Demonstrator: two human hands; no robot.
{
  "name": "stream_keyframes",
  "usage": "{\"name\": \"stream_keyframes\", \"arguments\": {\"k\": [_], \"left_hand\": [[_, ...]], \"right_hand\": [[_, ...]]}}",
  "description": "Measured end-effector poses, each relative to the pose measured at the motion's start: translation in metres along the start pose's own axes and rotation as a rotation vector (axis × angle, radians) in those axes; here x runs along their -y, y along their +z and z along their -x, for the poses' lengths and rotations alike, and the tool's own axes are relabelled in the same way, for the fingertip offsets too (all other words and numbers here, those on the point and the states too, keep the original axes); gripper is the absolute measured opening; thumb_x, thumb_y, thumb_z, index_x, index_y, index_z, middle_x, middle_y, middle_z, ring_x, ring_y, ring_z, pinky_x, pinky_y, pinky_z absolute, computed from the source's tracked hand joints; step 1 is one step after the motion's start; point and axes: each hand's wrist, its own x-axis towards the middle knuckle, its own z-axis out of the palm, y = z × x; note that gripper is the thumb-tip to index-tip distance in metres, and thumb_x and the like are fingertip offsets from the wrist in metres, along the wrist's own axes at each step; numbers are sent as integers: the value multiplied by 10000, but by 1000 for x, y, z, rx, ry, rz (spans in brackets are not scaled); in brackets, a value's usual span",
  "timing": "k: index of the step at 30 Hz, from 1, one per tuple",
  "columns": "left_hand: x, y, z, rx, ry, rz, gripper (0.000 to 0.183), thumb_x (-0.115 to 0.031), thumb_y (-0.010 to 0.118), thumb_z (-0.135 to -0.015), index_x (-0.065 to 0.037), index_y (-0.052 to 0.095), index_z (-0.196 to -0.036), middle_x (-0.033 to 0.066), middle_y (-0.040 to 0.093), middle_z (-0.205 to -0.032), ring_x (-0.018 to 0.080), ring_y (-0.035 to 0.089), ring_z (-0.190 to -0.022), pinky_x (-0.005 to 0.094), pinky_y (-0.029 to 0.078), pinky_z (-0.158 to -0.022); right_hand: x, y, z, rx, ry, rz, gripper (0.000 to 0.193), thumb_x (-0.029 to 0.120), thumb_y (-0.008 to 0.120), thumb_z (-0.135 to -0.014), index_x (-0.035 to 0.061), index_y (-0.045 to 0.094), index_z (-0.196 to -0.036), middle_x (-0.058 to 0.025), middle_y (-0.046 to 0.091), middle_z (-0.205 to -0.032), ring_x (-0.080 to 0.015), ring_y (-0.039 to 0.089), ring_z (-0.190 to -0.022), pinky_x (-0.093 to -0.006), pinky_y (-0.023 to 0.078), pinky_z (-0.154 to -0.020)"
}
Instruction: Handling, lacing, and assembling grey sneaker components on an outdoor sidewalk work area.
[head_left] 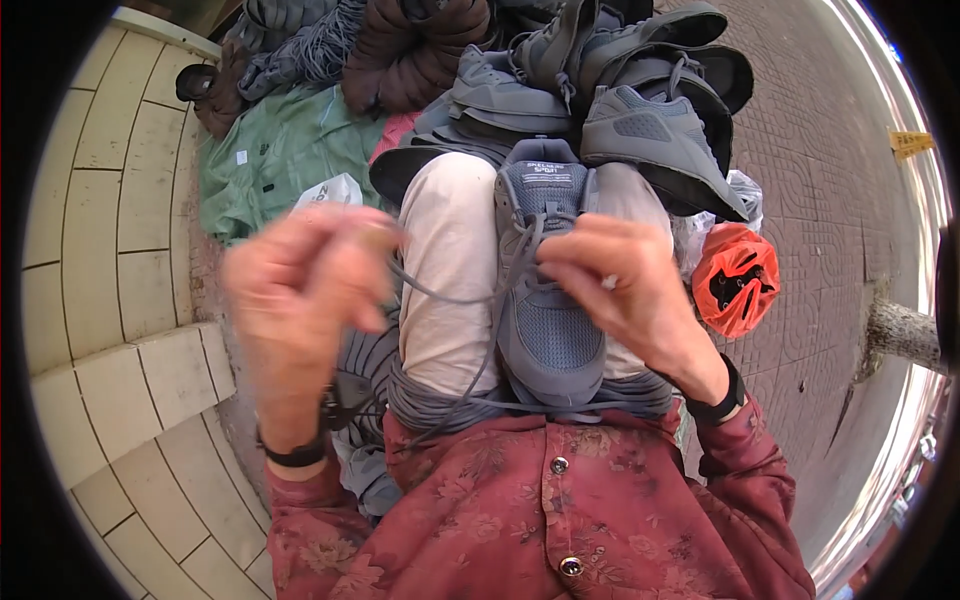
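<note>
A grey mesh shoe (pixel 553 335) rests between my thighs, its toe toward me and its tongue standing up at the far end. Grey shoelace (pixel 450 298) runs from the shoe's eyelets in a slack curve to my left hand (pixel 310 270), which is raised left of the shoe, blurred, with thumb and fingers pinched on the lace. My right hand (pixel 640 280) is closed at the right side of the lacing, fingertips pressed together on the lace there; the exact grip is partly hidden. Across my lap lies a bundle of grey laces (pixel 440 408).
Beyond my knees is a heap of grey shoes (pixel 650 130). Brown bundled pieces (pixel 415 50) and a green cloth bag (pixel 290 150) lie far left. An orange plastic bag (pixel 735 280) sits on the paving at right. A tiled wall (pixel 110 200) runs along the left.
</note>
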Motion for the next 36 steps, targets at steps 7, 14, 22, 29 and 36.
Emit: {"name": "stream_keyframes", "arguments": {"k": [7, 14, 22, 29, 36], "left_hand": [[2, 6, -24, -85, 2, -66, 154, -130, 669, -945, 8, 732, -968, 19, 704, -843, -6, 484, -644, 172, 377, -577], [68, 74, -38, 44, -32, -46, 111, -101, 750, -853, 8, 755, -870, 6, 693, -767, 55, 520, -608, 252, 411, -548], [70, 91, -36, 87, 186, -308, 98, -86, 756, -831, 0, 743, -876, -11, 601, -709, 37, 428, -550, 239, 335, -507], [58, 91, -37, 151, 242, -457, 76, -55, 726, -792, 14, 703, -814, 30, 565, -669, 91, 445, -517, 268, 354, -502], [50, 90, -41, 205, 283, -627, 88, -53, 714, -792, 32, 693, -805, 37, 568, -662, 99, 452, -518, 276, 360, -505]], "right_hand": [[7, 18, -15, 238, -262, 541, 255, 113, 627, -780, 33, 613, -1022, -89, 520, -872, -260, 619, -786, -365, 484, -685], [0, 15, 0, 125, -372, 431, 236, 71, 627, -727, 3, 506, -918, -114, 474, -882, -261, 571, -805, -391, 473, -693], [-9, 9, 21, -2, -121, 117, 180, -34, 628, -808, 10, 507, -932, -148, 453, -835, -341, 556, -751, -426, 467, -638], [-16, 7, 24, -66, -84, -37, 124, -36, 617, -864, 6, 525, -934, -158, 476, -839, -375, 552, -736, -441, 458, -628], [-23, 4, 26, -67, -86, -139, 126, -49, 617, -869, -5, 536, -955, -163, 495, -846, -378, 559, -749, -434, 455, -640]]}}
